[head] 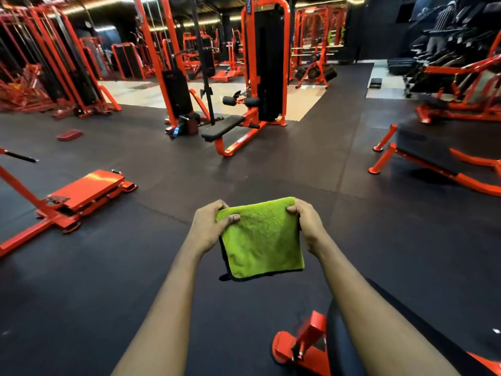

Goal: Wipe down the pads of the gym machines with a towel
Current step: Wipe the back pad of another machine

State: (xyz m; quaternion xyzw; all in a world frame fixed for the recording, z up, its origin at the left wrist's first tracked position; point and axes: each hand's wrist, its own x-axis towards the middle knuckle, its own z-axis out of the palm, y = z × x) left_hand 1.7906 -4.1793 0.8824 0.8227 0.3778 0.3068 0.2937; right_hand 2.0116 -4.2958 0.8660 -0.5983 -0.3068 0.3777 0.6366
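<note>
Now both hands are pinching a folded lime-green microfibre towel point(261, 240) in mid-air, left hand point(208, 229) and right hand point(307, 226) gripping its far corners, above the near black padded bench point(341, 346).

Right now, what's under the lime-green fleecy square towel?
Dark rubber floor matting all around; left hand and right hand hold the lime-green towel aloft. The patch directly beneath is covered.

Red block point(69, 135) on blk rubber floor point(168, 169) (left side); beige tile patch point(306, 101) further back.
</note>
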